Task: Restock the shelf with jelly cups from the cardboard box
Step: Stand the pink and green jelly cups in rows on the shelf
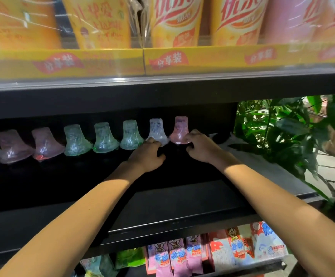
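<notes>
Hands grip two of nine upturned jelly cups: left hand (149,153) the white cup (157,131), right hand (201,145) the pink cup (180,129).

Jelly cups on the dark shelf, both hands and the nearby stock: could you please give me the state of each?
Jelly cups: upside down, one row along the shelf back.
White jelly cup: upside down, left hand touches its base.
Pink jelly cup: upside down, right hand grips its base.
Dark shelf: front bare.
Milk tea cups: upright in yellow trays above.
</notes>
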